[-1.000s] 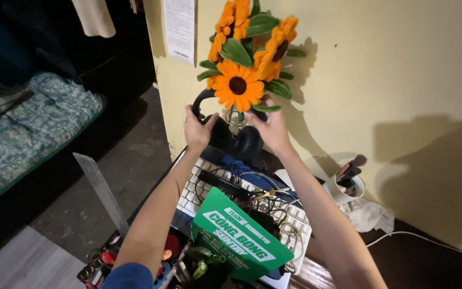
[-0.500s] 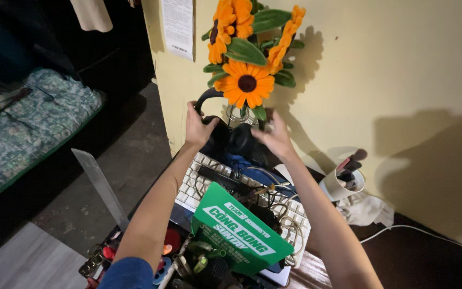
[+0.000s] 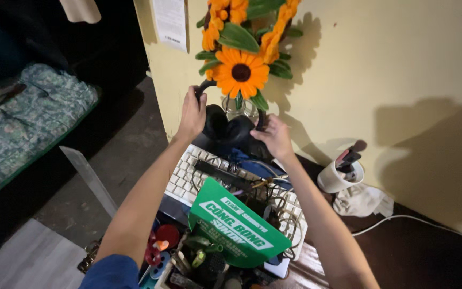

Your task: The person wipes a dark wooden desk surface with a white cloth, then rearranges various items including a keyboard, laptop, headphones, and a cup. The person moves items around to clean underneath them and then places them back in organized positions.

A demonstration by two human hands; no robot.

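From the head view, your left hand (image 3: 192, 113) and your right hand (image 3: 277, 137) both hold the pair of black over-ear headphones (image 3: 225, 127), one hand on each side. The left fingers are curled around the headband where it rises toward the orange artificial sunflower bouquet (image 3: 241, 48); the right fingers are closed on the far ear cup, just below the clear glass vase (image 3: 240, 109). The headphones sit at the back edge of the desk (image 3: 423, 251), against the pale yellow wall, just above the far end of the white computer keyboard (image 3: 188, 174).

As far as this view shows, the grip is made with both hands. Whether the headphones rest on something or are lifted clear, you cannot tell. The clutter is untouched: a green printed paper fan (image 3: 236, 227) lies over the keyboard's near end, and a white cup of pens (image 3: 339, 176) stands well apart to the right.
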